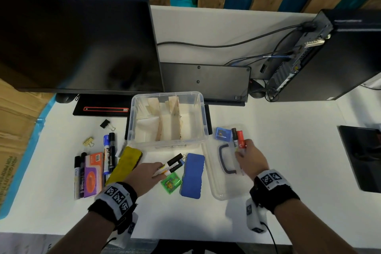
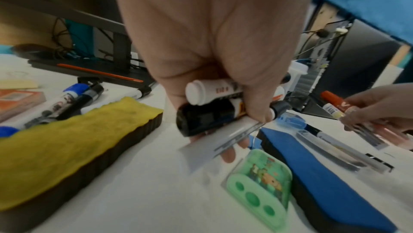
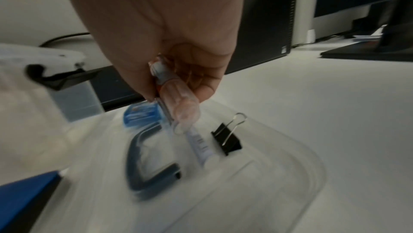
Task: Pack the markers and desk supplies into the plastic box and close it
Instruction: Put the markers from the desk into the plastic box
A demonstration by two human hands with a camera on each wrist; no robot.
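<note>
Landmark: open plastic box (image 1: 167, 117), desk centre. Left of it, loose markers (image 1: 108, 151) and yellow eraser (image 1: 125, 164). In front of it, left hand (image 1: 147, 172) clenched round two markers (image 2: 214, 106). Right of it, lid (image 1: 223, 173); above lid, right hand (image 1: 252, 160) gripping red marker (image 1: 240, 140) and pens.

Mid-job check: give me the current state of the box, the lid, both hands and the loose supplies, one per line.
Plastic box: open, nothing packed yet, only dividers inside.
Lid: off, flat on the desk right of the box.
Left hand: grips a bundle of markers.
Right hand: grips a red marker and pens.
Yellow eraser: on the desk.
Blue eraser: on the desk.
Green sharpener: on the desk.
</note>
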